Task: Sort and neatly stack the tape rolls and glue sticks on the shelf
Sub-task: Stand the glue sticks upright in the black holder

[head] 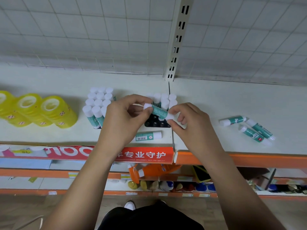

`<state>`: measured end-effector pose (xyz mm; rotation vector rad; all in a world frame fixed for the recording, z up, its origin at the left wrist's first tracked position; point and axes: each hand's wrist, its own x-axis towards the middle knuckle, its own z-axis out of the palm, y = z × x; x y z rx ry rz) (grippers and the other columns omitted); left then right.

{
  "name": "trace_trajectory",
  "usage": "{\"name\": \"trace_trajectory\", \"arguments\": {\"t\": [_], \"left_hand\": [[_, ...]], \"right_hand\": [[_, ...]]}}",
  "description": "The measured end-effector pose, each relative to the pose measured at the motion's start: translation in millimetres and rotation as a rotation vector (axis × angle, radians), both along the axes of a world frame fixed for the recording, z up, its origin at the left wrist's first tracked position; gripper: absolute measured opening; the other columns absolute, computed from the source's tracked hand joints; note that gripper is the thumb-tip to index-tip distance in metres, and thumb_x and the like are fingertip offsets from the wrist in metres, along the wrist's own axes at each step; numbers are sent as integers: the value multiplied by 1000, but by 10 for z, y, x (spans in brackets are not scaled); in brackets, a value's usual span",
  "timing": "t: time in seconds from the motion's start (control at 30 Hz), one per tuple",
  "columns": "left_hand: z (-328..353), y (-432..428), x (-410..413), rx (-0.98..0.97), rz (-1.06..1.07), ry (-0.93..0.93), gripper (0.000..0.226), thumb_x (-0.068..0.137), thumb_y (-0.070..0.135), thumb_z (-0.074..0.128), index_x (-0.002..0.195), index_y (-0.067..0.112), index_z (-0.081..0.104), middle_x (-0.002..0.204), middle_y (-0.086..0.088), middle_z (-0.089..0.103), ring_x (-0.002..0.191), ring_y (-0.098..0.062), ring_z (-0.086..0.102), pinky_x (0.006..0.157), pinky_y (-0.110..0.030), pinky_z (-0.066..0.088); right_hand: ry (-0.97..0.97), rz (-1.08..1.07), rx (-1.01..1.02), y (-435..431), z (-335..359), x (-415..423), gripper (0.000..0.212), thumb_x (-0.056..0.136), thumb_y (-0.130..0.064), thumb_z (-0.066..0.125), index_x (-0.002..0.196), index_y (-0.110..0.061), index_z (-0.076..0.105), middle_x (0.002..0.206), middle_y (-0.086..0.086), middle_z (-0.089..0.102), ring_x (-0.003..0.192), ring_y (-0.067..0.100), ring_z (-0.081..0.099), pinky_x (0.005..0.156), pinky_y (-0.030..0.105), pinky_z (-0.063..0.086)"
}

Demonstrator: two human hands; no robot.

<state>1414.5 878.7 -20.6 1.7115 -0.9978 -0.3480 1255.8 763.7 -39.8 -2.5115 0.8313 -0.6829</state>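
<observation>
Sorting is looking roughly half done: tape rolls (pixel 38 110) are standing grouped at nine o'clock beside a full glue-stick block (pixel 98 103), while the left hand (pixel 123 117) and right hand (pixel 187 120) are pinching one glue stick (pixel 158 112) in curled fingers (pixel 172 112) above the part-filled black tray (pixel 156 124), with four loose sticks (pixel 249 128) lying on the shelf (pixel 216 100) at three and six o'clock.

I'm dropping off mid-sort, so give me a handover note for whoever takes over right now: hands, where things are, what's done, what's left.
Hands: left hand and right hand each pinch one end of the same glue stick, held over the black tray.
Done: the full block of glue sticks stands left of the tray. The tray holds sticks only in its back rows. The yellow tape rolls sit in a row at far left.
Left: seat the held stick, then the loose stick lying in front of the tray, and the three loose sticks lying to the right.
</observation>
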Motion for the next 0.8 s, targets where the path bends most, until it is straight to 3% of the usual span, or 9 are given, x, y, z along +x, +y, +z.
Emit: {"name": "trace_trajectory", "arguments": {"t": [0.17,0.27,0.4,0.47,0.57,0.67,0.8], "left_hand": [[-128,-59,63,161,-126,-667,19,83,15,74,102,17,73,108,1,62,94,-21,60,82,-40,52],[-137,-86,-10,151,-273,-644,24,82,19,76,104,14,70,102,3,64,87,-20,62,75,-40,53],[-144,-69,-29,71,-219,-522,23,82,23,76,101,16,63,87,3,66,76,-16,64,68,-40,55],[-112,-57,-15,42,-217,-431,31,83,21,77,109,20,59,84,4,67,77,-13,66,71,-37,56],[-73,-60,10,21,-193,-453,33,84,17,75,114,21,61,87,5,66,78,-9,66,74,-35,56],[-62,-94,52,-4,-149,-471,29,84,14,75,111,18,66,96,4,66,79,-6,66,74,-30,55],[-92,-179,100,-50,-109,-504,23,84,12,75,106,10,68,104,0,63,79,-11,67,72,-34,57]], "right_hand": [[-75,45,132,15,-55,-43,21,87,-13,67,106,-21,63,104,-9,57,89,4,60,81,22,53],[-141,70,172,51,-33,-21,23,86,-14,70,107,-20,63,105,-9,61,91,2,63,83,23,54],[-299,74,304,89,75,18,31,85,-24,76,113,-20,62,101,-10,68,96,4,67,86,20,54],[-316,71,162,57,109,31,23,89,-26,71,109,-17,65,102,-8,68,97,6,65,86,23,54],[-200,39,-107,-77,90,92,16,96,-21,61,110,-16,68,113,-2,63,108,14,58,92,26,48],[-82,27,-117,-180,11,171,20,95,-17,63,114,-20,68,120,-3,58,114,16,54,96,27,46],[-117,49,-72,-214,-47,209,19,93,-14,65,110,-19,69,118,-4,56,107,17,57,87,37,54]]}}
